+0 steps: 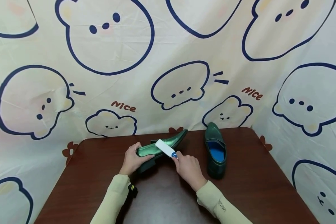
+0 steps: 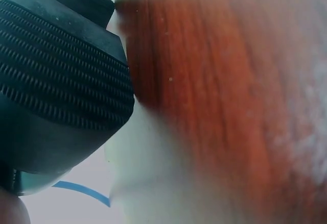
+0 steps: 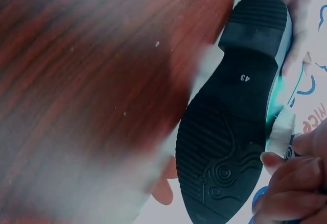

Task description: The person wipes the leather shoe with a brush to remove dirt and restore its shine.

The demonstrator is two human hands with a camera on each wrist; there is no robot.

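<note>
My left hand (image 1: 132,160) grips a shiny green loafer (image 1: 149,150) by its heel end, thumb along the near side. The shoe is tipped with its toe pointing up and right. In the left wrist view its ridged black heel (image 2: 64,63) fills the left side. The right wrist view shows the patterned black sole (image 3: 225,132), marked 43. My right hand (image 1: 189,169) pinches a white brush (image 1: 164,147) with a blue mark, its head lying over the shoe's upper. White bristles (image 3: 282,129) meet the shoe's side in the right wrist view.
A second green loafer (image 1: 215,149) with a blue insole stands on the brown wooden table (image 1: 257,183), right of my right hand, toe toward the back. A pale cloth printed with cartoon bears (image 1: 109,46) hangs behind the table and at both sides.
</note>
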